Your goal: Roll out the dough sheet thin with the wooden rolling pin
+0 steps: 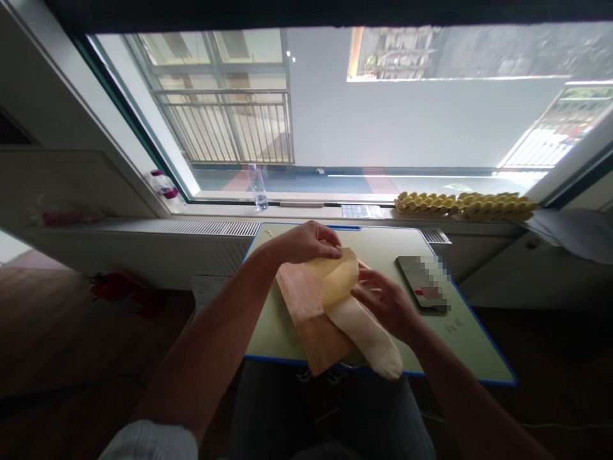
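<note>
Prob. adjusting long cream soft piece, nr edge of blue-rimmed green table.
L hand pinches top; R hand at side, grip unclear; tan flat board partly beneath; next likely needs steady L hold.

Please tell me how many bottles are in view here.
2: a clear bottle on the windowsill, and a bottle with a pink label farther to the left in the picture. Others may be hidden.
</note>
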Tool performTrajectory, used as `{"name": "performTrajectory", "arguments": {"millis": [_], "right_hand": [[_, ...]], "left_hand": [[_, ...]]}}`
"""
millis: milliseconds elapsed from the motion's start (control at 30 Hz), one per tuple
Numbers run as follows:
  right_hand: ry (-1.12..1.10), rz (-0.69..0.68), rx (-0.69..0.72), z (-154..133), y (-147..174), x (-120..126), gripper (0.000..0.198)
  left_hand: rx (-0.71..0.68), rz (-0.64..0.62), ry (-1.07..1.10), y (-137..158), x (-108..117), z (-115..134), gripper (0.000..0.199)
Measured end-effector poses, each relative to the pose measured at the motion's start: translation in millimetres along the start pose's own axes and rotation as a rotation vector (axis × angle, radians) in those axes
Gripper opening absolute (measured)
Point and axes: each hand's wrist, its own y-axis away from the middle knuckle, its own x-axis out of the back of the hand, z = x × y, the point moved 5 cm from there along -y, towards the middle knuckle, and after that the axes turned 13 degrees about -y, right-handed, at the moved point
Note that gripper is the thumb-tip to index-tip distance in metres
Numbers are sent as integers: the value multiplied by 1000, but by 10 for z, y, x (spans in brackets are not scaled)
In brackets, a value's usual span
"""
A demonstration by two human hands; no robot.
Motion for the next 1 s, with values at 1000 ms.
{"name": "performTrajectory", "arguments": {"millis": [1000], "right_hand": [[571,102,394,-241,896,121,16]], "left_hand": [[107,789,-352,130,62,-1394,13]]}}
